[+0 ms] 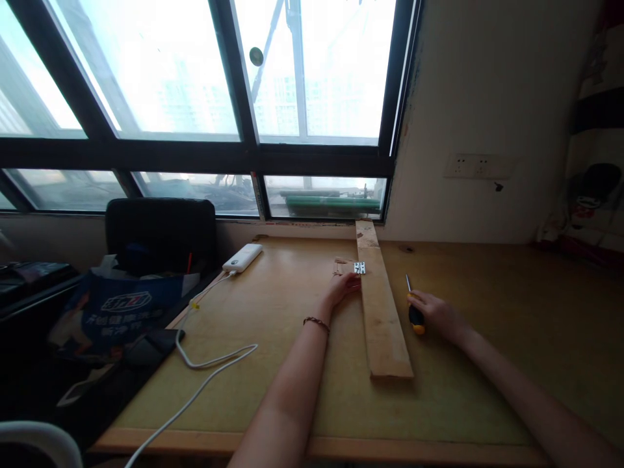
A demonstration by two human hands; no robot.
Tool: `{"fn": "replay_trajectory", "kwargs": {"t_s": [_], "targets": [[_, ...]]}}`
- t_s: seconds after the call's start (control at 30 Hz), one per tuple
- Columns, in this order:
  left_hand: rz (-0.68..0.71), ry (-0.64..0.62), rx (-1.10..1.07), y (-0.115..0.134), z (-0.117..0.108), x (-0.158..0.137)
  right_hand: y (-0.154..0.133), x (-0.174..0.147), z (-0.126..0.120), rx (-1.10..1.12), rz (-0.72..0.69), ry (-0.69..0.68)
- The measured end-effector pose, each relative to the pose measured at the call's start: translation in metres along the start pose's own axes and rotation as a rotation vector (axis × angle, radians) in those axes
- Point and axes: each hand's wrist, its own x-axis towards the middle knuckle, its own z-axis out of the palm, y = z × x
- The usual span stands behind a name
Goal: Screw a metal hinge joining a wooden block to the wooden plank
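Observation:
A long wooden plank (383, 312) lies lengthwise on the desk, pointing toward the window. On its left edge sits a small silver hinge (359, 268) with visible holes. My left hand (342, 290) is closed at the plank's left edge, its fingertips pinching at the hinge's near side; part of the grip is hidden. A small reddish-brown wooden piece (343, 261) shows just beyond those fingers. To the right of the plank, my right hand (436, 313) grips a screwdriver (416, 318) by its black and yellow handle. Its metal shaft points away from me, apart from the plank.
A white power bank (242, 258) with a white cable (214, 359) lies on the left of the wooden desk (292, 370). Beyond the desk's left edge are a black chair (160, 224) and a blue bag (121, 312). A window and a wall socket (476, 166) are behind.

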Motion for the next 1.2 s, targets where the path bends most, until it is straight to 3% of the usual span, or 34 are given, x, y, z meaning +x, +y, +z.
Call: {"fn": "replay_trajectory", "kwargs": {"t_s": [0.17, 0.27, 0.4, 0.57, 0.93, 1.03, 1.13, 1.2], "targets": [[-0.014, 0.002, -0.005, 0.000, -0.001, 0.002, -0.012, 0.069, -0.001, 0.258, 0.261, 0.283], [-0.005, 0.013, -0.010, 0.000, -0.001, 0.001, -0.030, 0.118, 0.024, 0.430, 0.193, 0.141], [0.025, 0.030, 0.005, -0.001, -0.003, 0.000, -0.044, 0.156, 0.061, 0.449, 0.186, 0.016], [-0.001, -0.010, 0.018, -0.001, -0.004, 0.001, -0.040, 0.165, 0.078, 0.370, 0.215, 0.020], [0.085, 0.041, 0.000, 0.004, 0.002, -0.005, -0.039, 0.165, 0.075, 0.390, 0.219, 0.054], [0.193, 0.271, 0.078, 0.008, 0.006, -0.006, -0.040, 0.164, 0.074, 0.389, 0.217, 0.052], [0.528, 0.690, 0.349, 0.012, 0.012, -0.015, -0.040, 0.164, 0.073, 0.380, 0.221, 0.041], [0.729, 0.802, 0.638, 0.013, 0.019, -0.026, -0.040, 0.164, 0.074, 0.382, 0.225, 0.042]]}}
